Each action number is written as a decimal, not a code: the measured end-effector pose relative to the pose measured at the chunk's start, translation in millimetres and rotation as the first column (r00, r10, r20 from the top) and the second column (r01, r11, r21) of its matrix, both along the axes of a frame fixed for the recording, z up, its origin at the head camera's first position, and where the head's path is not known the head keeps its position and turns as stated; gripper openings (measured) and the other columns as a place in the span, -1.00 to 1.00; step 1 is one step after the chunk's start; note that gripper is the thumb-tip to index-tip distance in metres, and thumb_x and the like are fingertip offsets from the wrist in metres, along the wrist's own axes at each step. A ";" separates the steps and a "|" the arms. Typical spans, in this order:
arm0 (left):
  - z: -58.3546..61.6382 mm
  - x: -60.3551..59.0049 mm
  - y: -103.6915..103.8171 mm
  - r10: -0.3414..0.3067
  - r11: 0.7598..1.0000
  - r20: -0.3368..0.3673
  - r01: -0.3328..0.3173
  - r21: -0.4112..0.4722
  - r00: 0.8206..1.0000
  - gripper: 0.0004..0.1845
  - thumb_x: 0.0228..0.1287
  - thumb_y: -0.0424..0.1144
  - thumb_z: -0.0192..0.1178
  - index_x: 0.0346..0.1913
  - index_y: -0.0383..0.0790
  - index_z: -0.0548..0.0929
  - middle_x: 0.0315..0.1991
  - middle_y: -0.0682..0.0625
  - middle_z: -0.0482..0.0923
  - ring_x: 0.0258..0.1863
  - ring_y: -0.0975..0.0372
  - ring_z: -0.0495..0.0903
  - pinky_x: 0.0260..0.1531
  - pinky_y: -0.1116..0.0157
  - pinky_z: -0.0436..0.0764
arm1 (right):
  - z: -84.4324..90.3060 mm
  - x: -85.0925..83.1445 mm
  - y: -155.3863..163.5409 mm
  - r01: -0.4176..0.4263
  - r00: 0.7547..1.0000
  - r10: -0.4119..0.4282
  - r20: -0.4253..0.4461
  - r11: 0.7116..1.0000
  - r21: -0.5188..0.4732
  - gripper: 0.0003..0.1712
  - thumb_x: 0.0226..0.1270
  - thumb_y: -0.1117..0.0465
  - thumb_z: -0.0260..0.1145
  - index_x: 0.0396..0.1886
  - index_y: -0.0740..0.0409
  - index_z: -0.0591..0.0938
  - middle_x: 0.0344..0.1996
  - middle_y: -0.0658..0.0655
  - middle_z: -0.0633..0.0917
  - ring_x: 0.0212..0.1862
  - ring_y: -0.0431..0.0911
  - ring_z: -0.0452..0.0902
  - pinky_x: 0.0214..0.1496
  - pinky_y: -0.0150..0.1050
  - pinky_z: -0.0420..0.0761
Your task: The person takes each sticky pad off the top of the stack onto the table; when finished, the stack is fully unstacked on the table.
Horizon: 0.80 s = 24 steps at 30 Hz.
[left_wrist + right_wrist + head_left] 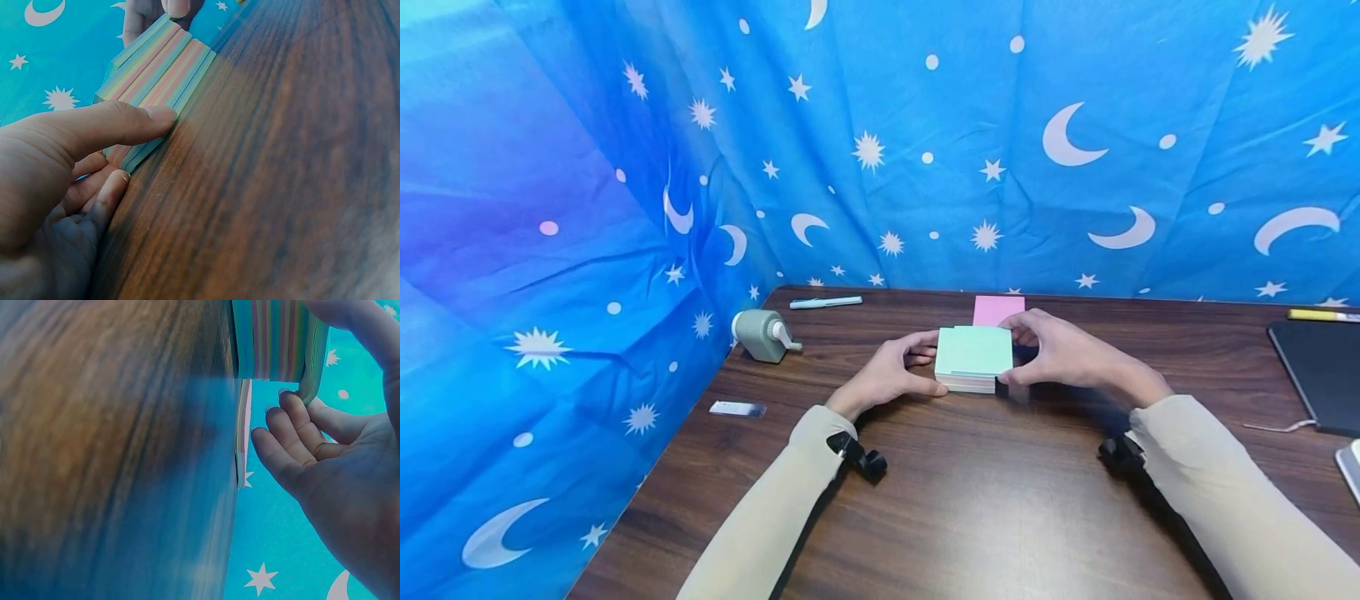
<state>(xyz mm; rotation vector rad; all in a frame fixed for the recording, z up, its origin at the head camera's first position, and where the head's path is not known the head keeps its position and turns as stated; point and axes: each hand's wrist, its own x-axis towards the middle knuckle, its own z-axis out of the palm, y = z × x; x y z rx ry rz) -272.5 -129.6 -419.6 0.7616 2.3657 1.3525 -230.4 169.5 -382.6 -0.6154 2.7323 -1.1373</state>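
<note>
One striped paper block (973, 358) near the table's (970, 500) far edge, left hand (887, 375) and right hand (1063, 350) clasping its sides; one pink pad (997, 309) behind; one pen (825, 302) at the far-left corner

The person wears a long-sleeved top in a pale beige, almost cream cloth, plain and without print, seam detail or buttons. Both sleeves fit closely along the forearms and end in snug cuffs at the wrists. The left sleeve (760, 517) carries a small black mount (859, 454) strapped at the cuff, with a rounded knob-like part jutting from it. The right sleeve (1232, 492) has a like black mount (1122, 454) at its cuff. The left hand (887, 375) and right hand (1060, 350) are bare: no gloves, rings or watch. The fingernails are short and unpainted.
</note>
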 end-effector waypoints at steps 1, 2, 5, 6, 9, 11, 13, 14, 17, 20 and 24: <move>-0.1 0.1 -0.4 0.002 1.000 0.001 -0.002 -0.001 1.000 -0.08 0.18 -0.30 0.59 0.59 -0.21 0.39 0.41 -0.08 0.53 0.28 0.17 0.56 0.31 0.26 0.53 | -0.2 -0.3 -0.2 -0.001 1.000 0.001 0.000 1.000 0.002 -0.07 0.13 0.02 0.67 0.37 0.40 0.49 0.14 0.32 0.58 0.14 0.19 0.51 0.26 0.21 0.55; -0.1 0.4 -0.8 0.003 1.000 0.002 -0.003 0.000 1.000 -0.08 0.18 -0.30 0.59 0.59 -0.21 0.39 0.41 -0.07 0.53 0.28 0.17 0.56 0.31 0.26 0.52 | -0.3 -0.4 -0.4 -0.001 1.000 0.001 0.000 1.000 0.005 -0.07 0.13 0.01 0.67 0.37 0.40 0.49 0.14 0.32 0.58 0.14 0.19 0.52 0.26 0.20 0.56; -0.1 1.2 -1.7 0.002 1.000 0.004 -0.002 0.006 1.000 -0.08 0.18 -0.31 0.59 0.59 -0.22 0.39 0.41 -0.08 0.52 0.29 0.16 0.56 0.31 0.26 0.53 | 0.2 0.1 -0.6 -0.001 1.000 0.001 -0.005 1.000 0.013 -0.06 0.13 0.00 0.67 0.37 0.39 0.49 0.14 0.32 0.58 0.15 0.19 0.52 0.26 0.21 0.56; 0.0 1.4 -1.8 0.001 1.000 0.005 -0.001 0.009 1.000 -0.08 0.18 -0.32 0.59 0.59 -0.22 0.39 0.41 -0.08 0.52 0.29 0.16 0.56 0.31 0.26 0.53 | 0.5 0.5 -0.4 -0.001 1.000 0.001 -0.009 1.000 0.015 -0.06 0.14 0.00 0.67 0.37 0.40 0.49 0.14 0.32 0.58 0.15 0.19 0.52 0.26 0.22 0.56; -0.4 1.2 -1.4 -0.004 1.000 0.003 0.004 0.014 1.000 -0.09 0.18 -0.32 0.59 0.58 -0.22 0.40 0.42 -0.08 0.51 0.29 0.16 0.56 0.31 0.27 0.53 | 1.1 2.2 0.5 0.000 1.000 0.001 -0.015 1.000 0.017 -0.06 0.14 -0.01 0.67 0.37 0.40 0.48 0.14 0.33 0.58 0.15 0.20 0.52 0.27 0.23 0.57; -0.2 0.7 -1.1 -0.004 1.000 -0.001 0.004 0.013 1.000 -0.08 0.18 -0.32 0.60 0.58 -0.22 0.40 0.43 -0.08 0.51 0.29 0.16 0.56 0.31 0.27 0.53 | 1.8 2.7 0.9 0.000 1.000 0.001 -0.021 1.000 0.020 -0.06 0.15 -0.01 0.67 0.37 0.41 0.48 0.14 0.33 0.58 0.15 0.20 0.52 0.27 0.23 0.58; -0.8 -0.1 -1.0 -0.004 1.000 -0.006 0.004 0.010 1.000 -0.08 0.18 -0.31 0.60 0.58 -0.22 0.40 0.44 -0.07 0.50 0.29 0.17 0.56 0.31 0.28 0.53 | 2.0 3.0 1.1 0.001 1.000 0.000 -0.022 1.000 0.023 -0.06 0.16 -0.02 0.66 0.38 0.41 0.48 0.15 0.34 0.58 0.15 0.21 0.52 0.27 0.24 0.58; -0.9 -0.2 -1.0 -0.002 1.000 -0.006 0.002 0.007 1.000 -0.08 0.18 -0.31 0.60 0.59 -0.22 0.40 0.44 -0.06 0.50 0.29 0.17 0.56 0.31 0.28 0.53 | 1.8 2.9 1.2 0.001 1.000 0.000 -0.024 1.000 0.026 -0.06 0.16 -0.03 0.66 0.38 0.41 0.48 0.15 0.34 0.58 0.15 0.21 0.52 0.26 0.24 0.58; -1.0 0.0 -1.1 0.002 1.000 -0.007 -0.001 0.006 1.000 -0.08 0.18 -0.31 0.60 0.59 -0.22 0.39 0.45 -0.06 0.49 0.29 0.18 0.55 0.31 0.29 0.52 | 1.8 2.7 1.6 -0.002 0.999 0.003 -0.033 1.000 0.029 -0.06 0.17 -0.02 0.66 0.37 0.41 0.48 0.15 0.34 0.59 0.15 0.21 0.52 0.26 0.24 0.59; -1.3 0.6 -1.1 0.006 1.000 -0.009 -0.006 0.007 1.000 -0.08 0.17 -0.31 0.60 0.59 -0.22 0.40 0.45 -0.06 0.49 0.29 0.18 0.56 0.30 0.29 0.52 | 2.2 2.1 2.3 -0.002 0.999 0.004 -0.051 0.999 0.040 -0.07 0.16 -0.02 0.66 0.36 0.41 0.48 0.13 0.34 0.59 0.14 0.20 0.53 0.25 0.23 0.60; -1.5 0.9 -1.1 0.003 1.000 -0.016 -0.003 0.004 1.000 -0.08 0.17 -0.30 0.60 0.58 -0.22 0.41 0.43 -0.06 0.51 0.28 0.20 0.56 0.30 0.30 0.52 | 3.6 2.7 4.1 0.004 0.997 -0.001 -0.071 0.999 0.052 -0.07 0.15 -0.02 0.67 0.35 0.42 0.49 0.12 0.34 0.59 0.13 0.21 0.54 0.25 0.23 0.60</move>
